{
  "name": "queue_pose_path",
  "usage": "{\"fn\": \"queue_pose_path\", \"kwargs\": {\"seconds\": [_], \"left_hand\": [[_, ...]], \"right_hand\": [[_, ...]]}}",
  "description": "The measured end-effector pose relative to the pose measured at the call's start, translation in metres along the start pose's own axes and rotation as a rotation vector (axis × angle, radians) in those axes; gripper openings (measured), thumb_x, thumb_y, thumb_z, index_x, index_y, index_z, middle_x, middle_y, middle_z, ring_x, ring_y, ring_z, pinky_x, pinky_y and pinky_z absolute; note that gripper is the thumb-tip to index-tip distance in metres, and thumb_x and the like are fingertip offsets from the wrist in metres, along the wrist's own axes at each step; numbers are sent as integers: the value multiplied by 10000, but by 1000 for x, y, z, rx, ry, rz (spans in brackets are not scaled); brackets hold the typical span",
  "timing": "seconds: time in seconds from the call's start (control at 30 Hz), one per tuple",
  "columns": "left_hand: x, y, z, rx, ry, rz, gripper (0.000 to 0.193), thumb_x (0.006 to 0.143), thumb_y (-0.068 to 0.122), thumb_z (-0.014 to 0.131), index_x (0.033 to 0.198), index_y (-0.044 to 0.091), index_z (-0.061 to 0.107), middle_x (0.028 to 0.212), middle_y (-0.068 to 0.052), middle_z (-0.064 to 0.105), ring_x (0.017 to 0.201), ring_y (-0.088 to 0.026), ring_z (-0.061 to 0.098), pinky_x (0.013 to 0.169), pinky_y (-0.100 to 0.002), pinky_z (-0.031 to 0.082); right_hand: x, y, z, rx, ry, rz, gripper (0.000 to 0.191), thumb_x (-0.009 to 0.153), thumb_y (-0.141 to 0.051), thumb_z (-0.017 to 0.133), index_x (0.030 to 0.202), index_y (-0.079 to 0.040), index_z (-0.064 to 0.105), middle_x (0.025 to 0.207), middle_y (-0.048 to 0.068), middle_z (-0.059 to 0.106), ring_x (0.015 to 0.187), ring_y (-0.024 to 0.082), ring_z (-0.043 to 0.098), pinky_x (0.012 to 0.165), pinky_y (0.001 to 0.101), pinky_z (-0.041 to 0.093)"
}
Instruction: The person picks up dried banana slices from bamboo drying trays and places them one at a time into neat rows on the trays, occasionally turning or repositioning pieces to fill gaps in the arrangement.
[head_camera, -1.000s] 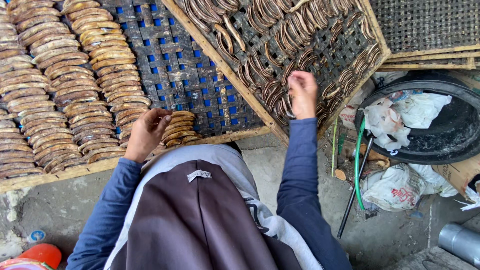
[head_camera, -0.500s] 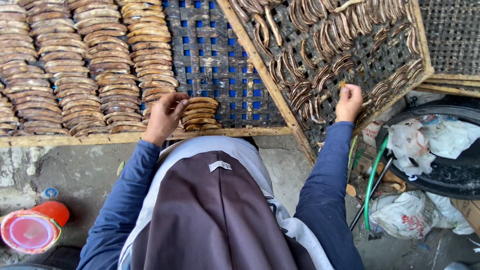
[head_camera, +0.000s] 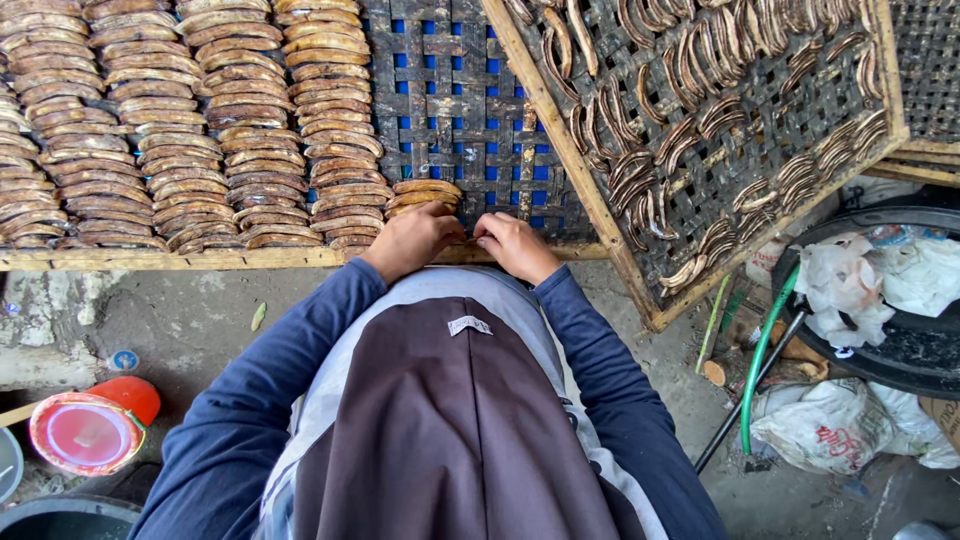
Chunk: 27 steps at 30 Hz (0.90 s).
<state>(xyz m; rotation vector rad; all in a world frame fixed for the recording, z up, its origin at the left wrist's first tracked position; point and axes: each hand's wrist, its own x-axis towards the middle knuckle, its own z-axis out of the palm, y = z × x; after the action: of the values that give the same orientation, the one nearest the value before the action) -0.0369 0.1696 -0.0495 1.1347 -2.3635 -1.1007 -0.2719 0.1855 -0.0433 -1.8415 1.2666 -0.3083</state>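
Banana slices (head_camera: 200, 130) fill the left rack (head_camera: 450, 110), beside the tilted rack (head_camera: 620, 235).

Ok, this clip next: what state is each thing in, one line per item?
left hand: resting on the short stack of flattened pieces, fingers curled
right hand: at the rack's near edge, beside the left hand
near woven rack: lying flat, left part filled in rows, right part bare
tilted rack: propped at an angle, scattered curved strips
orange cup: lying on its side
black tub: holds crumpled white bags
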Motion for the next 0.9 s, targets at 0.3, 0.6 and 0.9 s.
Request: {"fn": "queue_pose_path", "kwargs": {"seconds": [0.3, 0.6, 0.9], "left_hand": [[22, 0, 19, 199, -155, 97, 180, 896, 238, 656, 1029, 150, 742, 1059, -79, 656, 1003, -317, 679, 776, -469, 564], [29, 2, 23, 231, -161, 81, 220, 903, 303, 702, 1013, 116, 739, 1026, -102, 645, 973, -323, 661, 788, -461, 558], [27, 5, 28, 223, -101, 108, 184, 871, 274, 718, 955, 111, 729, 989, -91, 639, 973, -313, 651, 782, -459, 548]], "right_hand": [[-11, 5, 6, -262, 155, -3, 162, 890, -107, 742, 1001, -65, 632, 943, 129, 618, 955, 349, 638, 823, 456, 517], [-44, 26, -17, 153, 93, 61, 213, 965, 28, 585, 1157, -62, 565, 1119, 112, 602, 1054, 274, 641, 912, 401, 533], [-55, 20, -17, -104, 37, 63, 96, 993, -13, 566, 1069, -38, 618, 1145, 109, 612, 1032, 323, 662, 870, 431, 545]]}}
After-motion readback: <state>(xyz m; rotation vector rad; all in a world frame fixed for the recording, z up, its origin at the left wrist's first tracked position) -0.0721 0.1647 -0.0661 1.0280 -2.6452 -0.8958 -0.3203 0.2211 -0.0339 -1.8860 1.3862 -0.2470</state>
